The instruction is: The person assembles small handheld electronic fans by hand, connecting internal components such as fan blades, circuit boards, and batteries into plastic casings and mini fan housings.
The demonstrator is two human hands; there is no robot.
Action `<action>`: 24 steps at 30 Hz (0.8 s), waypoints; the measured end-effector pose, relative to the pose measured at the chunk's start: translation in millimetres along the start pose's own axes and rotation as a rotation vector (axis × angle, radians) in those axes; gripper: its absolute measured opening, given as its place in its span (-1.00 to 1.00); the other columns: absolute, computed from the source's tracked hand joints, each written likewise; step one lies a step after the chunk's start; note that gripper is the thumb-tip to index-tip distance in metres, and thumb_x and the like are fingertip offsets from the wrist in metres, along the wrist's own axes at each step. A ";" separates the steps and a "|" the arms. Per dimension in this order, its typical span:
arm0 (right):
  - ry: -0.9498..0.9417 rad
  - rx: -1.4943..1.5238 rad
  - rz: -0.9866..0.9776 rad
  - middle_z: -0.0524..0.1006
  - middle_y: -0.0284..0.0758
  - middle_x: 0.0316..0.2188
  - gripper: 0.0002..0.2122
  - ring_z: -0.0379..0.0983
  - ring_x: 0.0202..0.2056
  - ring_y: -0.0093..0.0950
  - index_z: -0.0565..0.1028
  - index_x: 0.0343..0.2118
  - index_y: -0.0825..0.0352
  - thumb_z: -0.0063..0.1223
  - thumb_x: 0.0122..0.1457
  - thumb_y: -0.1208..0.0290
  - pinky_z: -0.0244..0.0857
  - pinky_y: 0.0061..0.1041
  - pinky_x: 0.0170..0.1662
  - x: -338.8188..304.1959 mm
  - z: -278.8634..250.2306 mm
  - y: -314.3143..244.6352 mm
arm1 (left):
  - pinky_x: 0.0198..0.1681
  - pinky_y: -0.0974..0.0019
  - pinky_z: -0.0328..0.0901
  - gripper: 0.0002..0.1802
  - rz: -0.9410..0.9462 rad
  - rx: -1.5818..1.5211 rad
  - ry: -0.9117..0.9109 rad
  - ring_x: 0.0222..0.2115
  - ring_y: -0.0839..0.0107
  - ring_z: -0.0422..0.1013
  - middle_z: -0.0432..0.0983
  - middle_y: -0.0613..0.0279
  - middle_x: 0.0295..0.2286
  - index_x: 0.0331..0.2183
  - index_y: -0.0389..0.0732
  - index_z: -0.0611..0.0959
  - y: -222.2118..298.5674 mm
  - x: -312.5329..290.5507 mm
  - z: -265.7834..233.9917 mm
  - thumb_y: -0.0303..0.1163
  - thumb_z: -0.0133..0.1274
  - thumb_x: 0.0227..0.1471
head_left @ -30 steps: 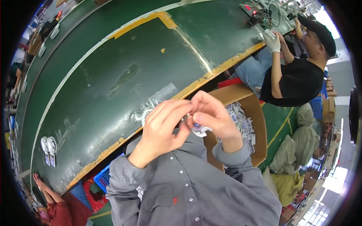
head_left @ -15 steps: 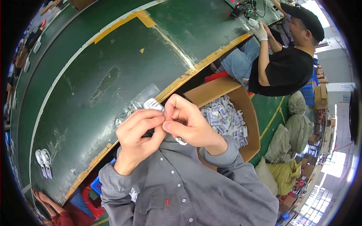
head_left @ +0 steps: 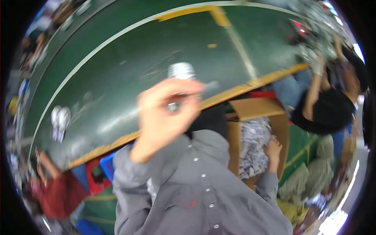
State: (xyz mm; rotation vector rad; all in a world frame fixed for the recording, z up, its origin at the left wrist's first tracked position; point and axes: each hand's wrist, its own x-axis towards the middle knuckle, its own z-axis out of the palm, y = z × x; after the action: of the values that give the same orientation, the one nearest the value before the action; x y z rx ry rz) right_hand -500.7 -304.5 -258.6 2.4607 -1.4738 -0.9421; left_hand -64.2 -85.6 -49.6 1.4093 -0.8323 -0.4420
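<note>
The person's left hand (head_left: 166, 111) is raised in front of the chest, blurred by motion, with the fingers (head_left: 184, 92) curled inward and pinched together at the tips. The left forearm, bare below a pushed-up grey sleeve, rises from the lower left. The right arm, also in a grey sleeve, reaches down and away to the right, and the right hand (head_left: 273, 149) hangs low with its fingers pointing downward, their grip hard to tell.
</note>
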 end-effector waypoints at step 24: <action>-1.131 2.713 -0.972 0.18 0.10 0.20 -0.16 0.08 0.22 0.15 -0.09 0.34 0.22 0.00 0.07 -0.04 0.07 0.28 0.15 -48.5 -274.0 -207.2 | 0.16 0.01 0.15 -0.04 -0.819 1.681 0.786 0.10 -0.06 0.27 0.31 -0.11 0.11 0.12 -0.19 0.43 -92.3 -98.5 -502.7 0.41 -0.11 -0.05</action>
State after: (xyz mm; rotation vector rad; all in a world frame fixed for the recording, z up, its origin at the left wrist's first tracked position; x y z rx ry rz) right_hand -205.1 -212.8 -101.7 -0.2234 0.1022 -0.2078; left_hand 257.4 313.8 -138.9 3.1661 0.3186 0.4300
